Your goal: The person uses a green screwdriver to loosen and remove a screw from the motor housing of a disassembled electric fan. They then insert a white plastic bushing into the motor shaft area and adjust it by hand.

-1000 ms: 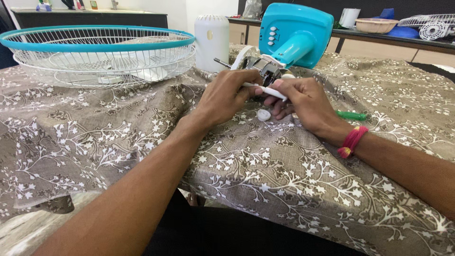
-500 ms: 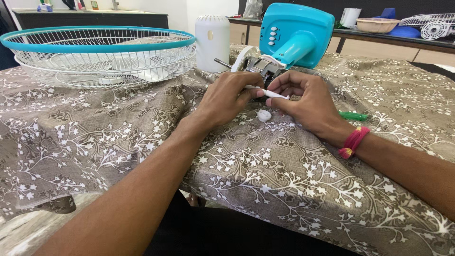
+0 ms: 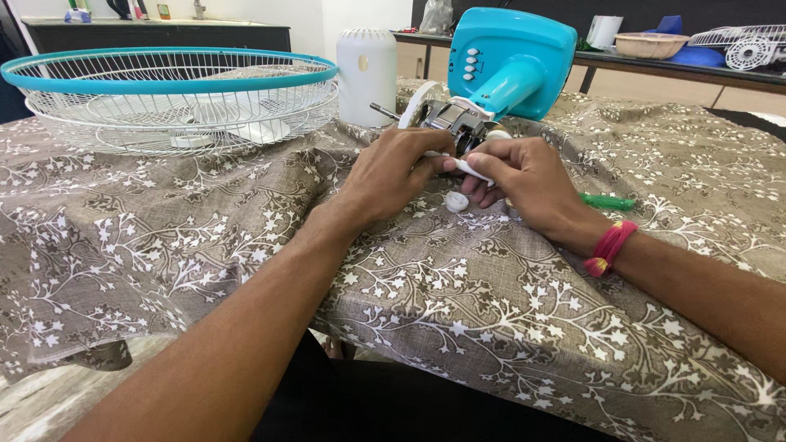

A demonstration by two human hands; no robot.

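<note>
A turquoise fan body point(image 3: 514, 59) lies on a brown flowered tablecloth point(image 3: 491, 311), its bare metal motor point(image 3: 452, 121) and shaft facing me. My left hand point(image 3: 393, 172) and my right hand point(image 3: 524, 178) meet just below the motor, and both pinch a thin white strip point(image 3: 473, 168) between the fingertips. A small round white cap point(image 3: 456, 201) rests on the cloth under my hands. A green screwdriver handle point(image 3: 607, 201) lies right of my right hand, above the red wrist thread point(image 3: 607, 247).
A white wire fan guard with a turquoise rim point(image 3: 168, 94) stands at the left with fan blades inside. A white cylindrical motor cover point(image 3: 366, 75) stands behind. A far dark table point(image 3: 679, 65) bears a bowl, a roll and another wire guard.
My hands have lifted slightly toward the motor with the white strip. The round white cap, earlier at my right fingers, now lies apart on the cloth.
</note>
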